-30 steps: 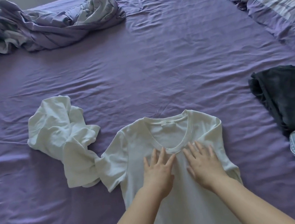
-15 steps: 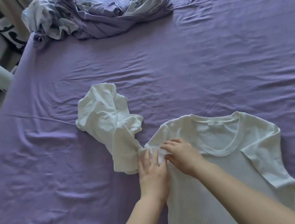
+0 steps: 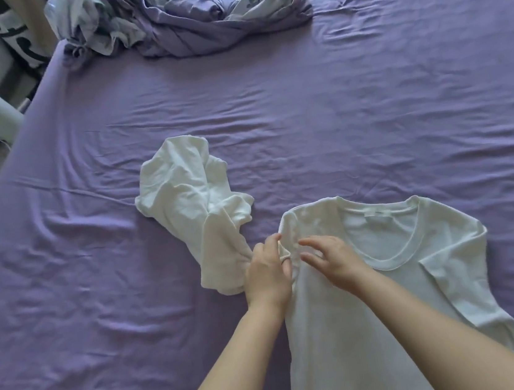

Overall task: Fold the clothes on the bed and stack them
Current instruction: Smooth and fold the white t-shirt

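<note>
Now both hands work at the T-shirt's folded-in sleeve.

Left hand (image 3: 267, 277) pinches a small fold of the T-shirt (image 3: 390, 291) at its left shoulder edge; right hand (image 3: 331, 258) rests on the cloth just beside it, fingers spread and relaxed. That T-shirt lies flat, collar away from the person, on the bed (image 3: 337, 120). Touching the T-shirt's left edge is a crumpled white garment (image 3: 192, 202); well beyond it, a bunched duvet (image 3: 182, 16).

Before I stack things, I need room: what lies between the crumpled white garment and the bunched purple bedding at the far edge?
In the head view, only bare wrinkled purple bedsheet separates the crumpled white garment from the bunched purple bedding.
</note>
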The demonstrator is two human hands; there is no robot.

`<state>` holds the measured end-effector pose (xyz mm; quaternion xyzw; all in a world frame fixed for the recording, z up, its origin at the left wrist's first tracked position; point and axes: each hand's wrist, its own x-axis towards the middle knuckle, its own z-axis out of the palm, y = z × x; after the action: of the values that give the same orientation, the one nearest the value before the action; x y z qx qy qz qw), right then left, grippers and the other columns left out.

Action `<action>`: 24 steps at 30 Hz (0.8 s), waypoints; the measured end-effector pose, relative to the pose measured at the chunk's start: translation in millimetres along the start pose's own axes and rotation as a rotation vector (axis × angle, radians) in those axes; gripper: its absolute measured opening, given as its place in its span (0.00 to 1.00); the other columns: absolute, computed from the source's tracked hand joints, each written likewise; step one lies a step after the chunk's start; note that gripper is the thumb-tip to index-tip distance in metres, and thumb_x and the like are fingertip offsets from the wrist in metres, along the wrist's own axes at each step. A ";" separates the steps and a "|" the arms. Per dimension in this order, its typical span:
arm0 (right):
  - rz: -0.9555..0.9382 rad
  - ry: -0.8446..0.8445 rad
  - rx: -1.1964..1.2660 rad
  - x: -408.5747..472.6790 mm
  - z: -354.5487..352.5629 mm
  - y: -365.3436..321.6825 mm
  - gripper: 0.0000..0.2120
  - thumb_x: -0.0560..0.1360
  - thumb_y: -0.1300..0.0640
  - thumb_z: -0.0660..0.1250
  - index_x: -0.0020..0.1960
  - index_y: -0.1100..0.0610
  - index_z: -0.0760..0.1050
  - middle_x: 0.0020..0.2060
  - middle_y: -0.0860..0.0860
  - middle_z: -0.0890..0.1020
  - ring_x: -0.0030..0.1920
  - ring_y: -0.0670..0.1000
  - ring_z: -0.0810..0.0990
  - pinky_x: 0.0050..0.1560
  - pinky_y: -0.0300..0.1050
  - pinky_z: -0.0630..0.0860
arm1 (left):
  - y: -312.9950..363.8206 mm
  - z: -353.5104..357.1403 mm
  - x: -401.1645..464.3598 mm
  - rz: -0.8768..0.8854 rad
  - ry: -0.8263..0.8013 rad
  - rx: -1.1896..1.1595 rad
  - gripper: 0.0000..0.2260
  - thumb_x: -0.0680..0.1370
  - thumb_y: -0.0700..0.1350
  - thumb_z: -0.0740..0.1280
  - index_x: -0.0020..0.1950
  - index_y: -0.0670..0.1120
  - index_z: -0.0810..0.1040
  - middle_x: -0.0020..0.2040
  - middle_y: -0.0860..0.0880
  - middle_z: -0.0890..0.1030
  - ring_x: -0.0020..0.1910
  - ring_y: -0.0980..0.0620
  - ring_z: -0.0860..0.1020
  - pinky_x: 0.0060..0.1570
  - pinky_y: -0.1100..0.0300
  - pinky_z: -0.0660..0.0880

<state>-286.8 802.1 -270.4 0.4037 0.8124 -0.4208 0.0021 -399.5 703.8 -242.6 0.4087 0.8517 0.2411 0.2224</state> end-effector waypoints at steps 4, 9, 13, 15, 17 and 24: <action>0.159 0.033 0.362 -6.8 -22.0 2.6 0.16 0.80 0.52 0.59 0.66 0.54 0.71 0.62 0.48 0.76 0.63 0.48 0.73 0.60 0.40 0.68 | 28.5 3.3 4.0 -0.240 -0.156 -0.590 0.20 0.75 0.45 0.68 0.65 0.56 0.69 0.46 0.50 0.78 0.45 0.52 0.78 0.51 0.54 0.77; 0.256 0.118 0.400 -19.2 -31.9 17.4 0.19 0.79 0.51 0.60 0.69 0.52 0.68 0.63 0.52 0.74 0.62 0.52 0.74 0.63 0.52 0.71 | 41.8 29.3 6.0 -0.105 -0.248 -0.435 0.20 0.77 0.32 0.54 0.67 0.46 0.67 0.60 0.46 0.75 0.57 0.50 0.77 0.56 0.60 0.72; 0.108 0.121 -0.026 -40.5 -25.3 40.7 0.23 0.77 0.57 0.63 0.71 0.57 0.65 0.67 0.53 0.71 0.67 0.53 0.69 0.65 0.39 0.61 | 28.0 45.3 -0.6 0.251 -0.388 0.243 0.20 0.78 0.39 0.58 0.70 0.46 0.66 0.73 0.48 0.64 0.74 0.48 0.58 0.69 0.56 0.58; 0.031 0.081 -0.250 -58.5 -17.8 54.3 0.24 0.74 0.57 0.66 0.69 0.56 0.68 0.68 0.54 0.69 0.69 0.55 0.67 0.67 0.43 0.63 | 20.6 52.7 -5.2 0.251 -0.487 0.548 0.24 0.81 0.46 0.55 0.77 0.49 0.52 0.78 0.52 0.46 0.77 0.49 0.43 0.74 0.44 0.45; -0.056 0.132 -0.446 -78.5 -5.6 72.5 0.24 0.67 0.56 0.73 0.62 0.55 0.74 0.65 0.56 0.73 0.66 0.57 0.71 0.58 0.51 0.75 | 17.2 58.3 -8.9 0.236 -0.485 0.699 0.27 0.82 0.45 0.52 0.78 0.52 0.42 0.78 0.52 0.37 0.76 0.48 0.37 0.71 0.37 0.39; -0.076 0.229 -0.581 -164.6 35.3 104.9 0.21 0.80 0.46 0.44 0.65 0.51 0.69 0.63 0.57 0.76 0.66 0.57 0.65 0.66 0.53 0.61 | 18.2 78.2 -71.0 0.478 -0.290 0.751 0.24 0.79 0.43 0.54 0.76 0.51 0.59 0.77 0.42 0.54 0.76 0.40 0.50 0.70 0.34 0.46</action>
<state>-118.7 703.8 -308.2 0.4005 0.9080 -0.1225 0.0101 -303.5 674.7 -280.4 0.6752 0.7220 -0.0990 0.1139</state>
